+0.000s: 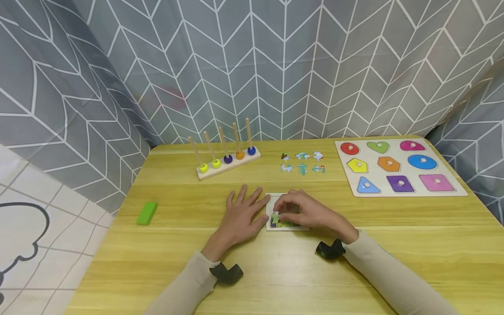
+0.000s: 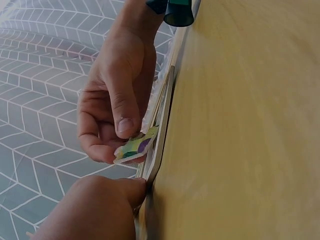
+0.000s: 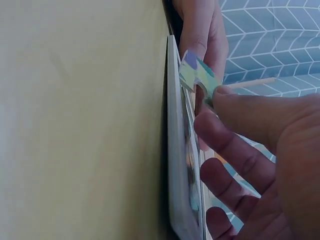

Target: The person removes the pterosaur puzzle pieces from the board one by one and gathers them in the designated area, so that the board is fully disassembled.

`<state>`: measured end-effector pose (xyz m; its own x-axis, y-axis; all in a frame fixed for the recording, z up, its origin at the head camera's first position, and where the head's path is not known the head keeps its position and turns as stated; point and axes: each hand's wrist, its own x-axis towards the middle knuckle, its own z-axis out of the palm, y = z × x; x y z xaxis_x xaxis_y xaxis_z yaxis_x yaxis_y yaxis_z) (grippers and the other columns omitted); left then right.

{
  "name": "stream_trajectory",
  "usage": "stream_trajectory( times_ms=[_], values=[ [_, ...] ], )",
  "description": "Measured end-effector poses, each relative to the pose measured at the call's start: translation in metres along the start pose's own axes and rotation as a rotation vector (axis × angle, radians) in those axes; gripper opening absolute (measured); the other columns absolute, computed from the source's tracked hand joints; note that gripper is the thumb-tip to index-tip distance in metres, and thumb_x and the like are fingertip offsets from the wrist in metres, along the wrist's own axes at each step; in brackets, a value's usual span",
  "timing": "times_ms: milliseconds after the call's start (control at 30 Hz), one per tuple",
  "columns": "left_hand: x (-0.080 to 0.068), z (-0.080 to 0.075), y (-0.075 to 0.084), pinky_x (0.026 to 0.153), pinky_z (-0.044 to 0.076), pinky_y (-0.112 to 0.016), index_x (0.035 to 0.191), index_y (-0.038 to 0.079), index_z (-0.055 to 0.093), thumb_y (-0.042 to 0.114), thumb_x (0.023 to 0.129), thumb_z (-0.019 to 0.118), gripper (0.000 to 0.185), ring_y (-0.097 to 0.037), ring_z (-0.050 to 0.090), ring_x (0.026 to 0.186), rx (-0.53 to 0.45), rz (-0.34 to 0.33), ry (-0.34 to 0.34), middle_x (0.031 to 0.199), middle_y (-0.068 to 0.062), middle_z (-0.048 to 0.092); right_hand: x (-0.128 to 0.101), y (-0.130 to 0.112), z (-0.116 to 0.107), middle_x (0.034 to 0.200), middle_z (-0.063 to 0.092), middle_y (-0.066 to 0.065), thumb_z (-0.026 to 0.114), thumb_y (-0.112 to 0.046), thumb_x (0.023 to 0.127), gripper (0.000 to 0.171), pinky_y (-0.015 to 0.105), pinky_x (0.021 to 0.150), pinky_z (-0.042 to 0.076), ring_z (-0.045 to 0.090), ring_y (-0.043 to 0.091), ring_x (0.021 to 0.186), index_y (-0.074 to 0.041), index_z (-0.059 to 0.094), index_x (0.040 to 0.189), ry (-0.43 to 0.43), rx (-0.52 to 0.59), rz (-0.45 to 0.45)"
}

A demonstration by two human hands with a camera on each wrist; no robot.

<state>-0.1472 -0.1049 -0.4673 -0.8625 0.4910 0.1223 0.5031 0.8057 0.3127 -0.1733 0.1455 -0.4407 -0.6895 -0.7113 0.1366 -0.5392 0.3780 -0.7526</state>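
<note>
My right hand (image 1: 309,210) pinches a small jigsaw piece (image 3: 200,75), green and yellow with a purple patch, between thumb and fingertips. It holds the piece tilted, close over the lower left of a small white-rimmed puzzle board (image 1: 276,199). Other coloured pieces lie along the board's lower part, partly hidden under the right hand. With fingers spread, my left hand (image 1: 244,216) rests on the table, its fingertips right at the board's left edge. In the left wrist view the piece (image 2: 137,146) shows its thin pale edge.
Several loose jigsaw pieces (image 1: 302,169) lie in two rows behind the board. A wooden peg stand (image 1: 232,165) with coloured beads stands back left. A green block (image 1: 147,213) lies at far left. On the right is a knobbed shape board (image 1: 403,168). A patterned curtain (image 1: 275,65) hangs behind the table.
</note>
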Motion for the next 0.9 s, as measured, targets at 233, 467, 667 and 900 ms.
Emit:
stream_trajectory(
  times_ms=[233, 467, 667, 900],
  values=[
    [0.000, 0.000, 0.000, 0.120, 0.010, -0.070, 0.156, 0.032, 0.042, 0.051, 0.103, 0.043, 0.057, -0.043, 0.014, 0.158, -0.008, -0.001, 0.002, 0.168, -0.001, 0.032, 0.002, 0.000, 0.002, 0.096, 0.069, 0.003, 0.070, -0.008, 0.095, 0.008, 0.025, 0.080, 0.055, 0.061, 0.010, 0.089, -0.011, 0.070, 0.103, -0.009, 0.104, -0.032],
    [0.000, 0.001, 0.000, 0.120, 0.009, -0.070, 0.156, 0.032, 0.043, 0.051, 0.102, 0.043, 0.057, -0.043, 0.014, 0.158, -0.014, -0.004, 0.005, 0.168, -0.001, 0.032, 0.002, 0.002, 0.002, 0.098, 0.070, 0.007, 0.068, -0.007, 0.097, 0.008, 0.026, 0.081, 0.057, 0.065, 0.010, 0.089, -0.008, 0.069, 0.105, -0.022, 0.190, -0.011],
    [-0.001, 0.000, 0.001, 0.120, 0.009, -0.070, 0.156, 0.031, 0.043, 0.050, 0.102, 0.044, 0.057, -0.043, 0.014, 0.158, -0.027, -0.002, 0.010, 0.167, -0.001, 0.032, 0.000, 0.004, 0.000, 0.095, 0.072, 0.008, 0.067, -0.010, 0.098, 0.011, 0.027, 0.081, 0.056, 0.067, 0.013, 0.087, -0.009, 0.069, 0.109, 0.000, 0.246, 0.018],
    [-0.001, 0.000, 0.001, 0.120, 0.009, -0.071, 0.155, 0.032, 0.044, 0.050, 0.102, 0.044, 0.056, -0.044, 0.013, 0.158, -0.032, 0.004, 0.008, 0.168, -0.001, 0.032, -0.003, 0.010, -0.009, 0.093, 0.070, 0.009, 0.065, -0.010, 0.099, 0.012, 0.024, 0.071, 0.052, 0.063, 0.013, 0.080, -0.009, 0.071, 0.110, 0.086, 0.245, 0.067]
  ],
)
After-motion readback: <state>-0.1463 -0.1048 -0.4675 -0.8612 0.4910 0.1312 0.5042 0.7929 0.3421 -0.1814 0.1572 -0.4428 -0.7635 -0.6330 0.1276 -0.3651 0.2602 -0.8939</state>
